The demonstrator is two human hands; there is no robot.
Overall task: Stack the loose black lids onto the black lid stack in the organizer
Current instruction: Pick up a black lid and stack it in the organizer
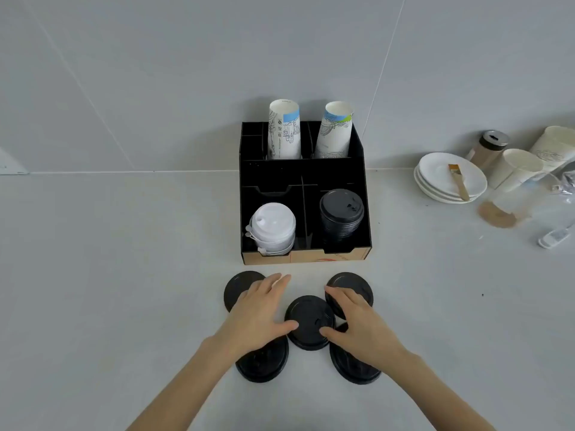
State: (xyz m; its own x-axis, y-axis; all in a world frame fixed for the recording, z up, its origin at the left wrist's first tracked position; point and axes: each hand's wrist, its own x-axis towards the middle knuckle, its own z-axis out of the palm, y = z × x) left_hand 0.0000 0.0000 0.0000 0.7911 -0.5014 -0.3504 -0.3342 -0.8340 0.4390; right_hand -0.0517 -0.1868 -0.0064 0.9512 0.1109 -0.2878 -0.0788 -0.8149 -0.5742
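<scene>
Several loose black lids lie on the counter in front of the black organizer [367, 194]. The middle lid [308, 320] sits between my hands, and both thumbs touch its edges. My left hand [258, 312] is spread flat, covering part of the far left lid [238, 287] and the near left lid [264, 365]. My right hand [357, 325] is spread over the far right lid [351, 286] and the near right lid [354, 368]. The black lid stack [341, 213] stands in the organizer's front right compartment. Neither hand grips anything.
A stack of white lids [272, 228] fills the organizer's front left compartment, with two paper cup stacks [284, 129] behind. To the right are white saucers [448, 178] with a brush, a shaker jar [490, 149], paper cups [516, 169] and a spilled brown powder patch [496, 216].
</scene>
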